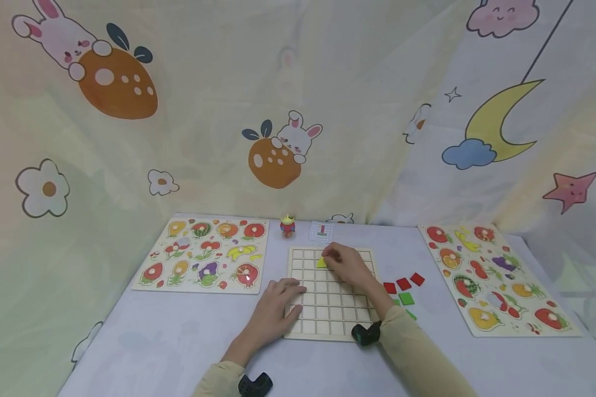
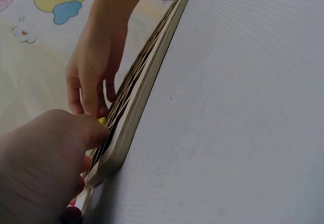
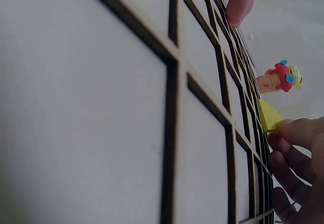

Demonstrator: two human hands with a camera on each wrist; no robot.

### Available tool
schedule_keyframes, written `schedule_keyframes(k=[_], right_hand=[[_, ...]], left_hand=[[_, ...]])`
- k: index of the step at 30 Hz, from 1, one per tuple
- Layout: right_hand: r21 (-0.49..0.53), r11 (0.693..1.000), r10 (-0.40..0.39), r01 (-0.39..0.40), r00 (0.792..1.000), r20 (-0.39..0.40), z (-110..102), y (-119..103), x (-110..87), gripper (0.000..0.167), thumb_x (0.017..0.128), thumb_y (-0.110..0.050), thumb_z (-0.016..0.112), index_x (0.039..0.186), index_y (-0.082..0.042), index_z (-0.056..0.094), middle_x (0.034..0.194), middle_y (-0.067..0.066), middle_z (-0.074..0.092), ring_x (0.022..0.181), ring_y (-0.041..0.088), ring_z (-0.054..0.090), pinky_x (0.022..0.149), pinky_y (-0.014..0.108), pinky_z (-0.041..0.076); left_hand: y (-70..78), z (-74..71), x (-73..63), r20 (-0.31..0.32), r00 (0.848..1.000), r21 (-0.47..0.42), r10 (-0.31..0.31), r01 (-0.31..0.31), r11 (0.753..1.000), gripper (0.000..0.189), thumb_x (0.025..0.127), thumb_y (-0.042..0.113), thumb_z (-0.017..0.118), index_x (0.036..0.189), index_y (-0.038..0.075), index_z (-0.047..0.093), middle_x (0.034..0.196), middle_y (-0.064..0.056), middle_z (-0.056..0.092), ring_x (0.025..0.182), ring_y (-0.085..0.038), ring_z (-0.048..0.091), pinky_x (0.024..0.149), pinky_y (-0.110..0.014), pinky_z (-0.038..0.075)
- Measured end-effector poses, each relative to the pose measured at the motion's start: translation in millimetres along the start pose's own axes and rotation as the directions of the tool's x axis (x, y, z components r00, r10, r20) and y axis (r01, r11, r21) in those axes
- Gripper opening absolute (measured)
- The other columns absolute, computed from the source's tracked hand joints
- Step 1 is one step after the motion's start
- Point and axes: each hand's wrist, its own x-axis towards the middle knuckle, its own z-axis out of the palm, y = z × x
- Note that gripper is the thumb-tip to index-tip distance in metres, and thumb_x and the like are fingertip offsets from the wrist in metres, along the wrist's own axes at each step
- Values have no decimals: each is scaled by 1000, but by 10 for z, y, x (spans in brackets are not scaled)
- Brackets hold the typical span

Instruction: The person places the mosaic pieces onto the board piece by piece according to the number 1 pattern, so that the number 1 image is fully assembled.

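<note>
A wooden grid board [image 1: 323, 300] with pale square cells lies in the middle of the table. Between thumb and fingers my right hand [image 1: 350, 267] pinches a yellow tile [image 1: 320, 263] over the far part of the grid. In the right wrist view the yellow tile [image 3: 270, 116] is tilted up, with its lower edge at the grid lines. My left hand [image 1: 277, 304] rests on the board's left edge, fingers loosely spread. Right of the board lie red tiles [image 1: 389, 288] and green tiles [image 1: 406, 298], some partly behind my right forearm.
Behind the board stand a small toy figure [image 1: 287, 227] and a card [image 1: 322, 231] printed with a small coloured grid pattern. Fruit puzzle boards flank the work area, one at the left [image 1: 191, 282] and one at the right [image 1: 516, 331]. A cartoon-printed cloth hangs behind the table.
</note>
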Motion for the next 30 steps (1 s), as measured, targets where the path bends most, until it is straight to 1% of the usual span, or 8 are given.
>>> schedule_keyframes(k=[8, 13, 16, 20, 22, 25, 27, 30], right_hand=[[-153, 986, -61, 63, 998, 16, 14, -33, 14, 8, 90, -17, 62, 95, -15, 68, 88, -3, 62, 83, 12, 54, 77, 32, 44], [-203, 976, -79, 81, 997, 14, 36, -32, 21, 8, 89, -16, 63, 94, -16, 70, 86, -4, 61, 81, 11, 53, 76, 31, 44], [-179, 981, -71, 71, 997, 7, 35, -26, 8, 9, 90, -16, 62, 95, -15, 69, 88, -3, 62, 83, 12, 54, 77, 32, 45], [-87, 996, -27, 27, 1000, 3, -6, -2, -52, 13, 92, -19, 59, 101, -15, 67, 97, -2, 63, 92, 14, 57, 85, 34, 47], [-48, 998, -28, 28, 1000, -5, -44, 22, -93, 14, 93, -20, 59, 103, -15, 66, 101, -2, 63, 96, 15, 58, 88, 36, 47], [-22, 998, -53, 52, 998, -20, -112, 78, -155, 13, 93, -19, 59, 103, -14, 66, 101, 0, 63, 96, 16, 59, 87, 37, 47], [-22, 997, -72, 71, 997, -33, -162, 118, -200, 13, 93, -18, 59, 102, -13, 66, 102, 1, 64, 95, 16, 59, 87, 37, 48], [-24, 997, -68, 67, 997, -42, -245, 168, -274, 14, 92, -18, 60, 103, -12, 65, 102, 2, 64, 94, 17, 59, 85, 38, 47]], left_hand=[[0, 0, -2, 10, 1000, 10, -9, 9, 1000, 35, 89, 32, 61, 123, 29, 60, 132, 7, 52, 97, -9, 42, 80, -28, 38], [5, -5, -4, 15, 1000, 4, -14, 14, 1000, 35, 89, 32, 61, 123, 28, 60, 132, 7, 51, 98, -9, 42, 79, -28, 38], [12, -8, -4, 15, 1000, 3, -14, 14, 1000, 35, 89, 32, 61, 123, 28, 60, 132, 7, 52, 97, -9, 42, 79, -27, 38], [18, -5, -7, 14, 1000, 5, -13, 13, 1000, 35, 89, 32, 61, 123, 28, 60, 132, 7, 52, 97, -9, 41, 78, -27, 37], [18, -5, -9, 13, 1000, 6, -14, 14, 1000, 35, 89, 32, 61, 123, 28, 60, 132, 7, 52, 98, -8, 42, 79, -27, 38], [19, -11, -11, 11, 1000, 7, -16, 16, 1000, 35, 89, 32, 62, 123, 29, 61, 132, 7, 52, 99, -8, 42, 80, -28, 39], [21, -18, -11, 8, 1000, 0, -14, 14, 1000, 35, 88, 31, 63, 123, 28, 61, 133, 6, 52, 98, -8, 43, 79, -28, 39], [22, -29, -9, 1, 1000, -9, -10, 10, 1000, 35, 88, 29, 64, 122, 27, 62, 132, 5, 53, 97, -8, 42, 78, -27, 39]])
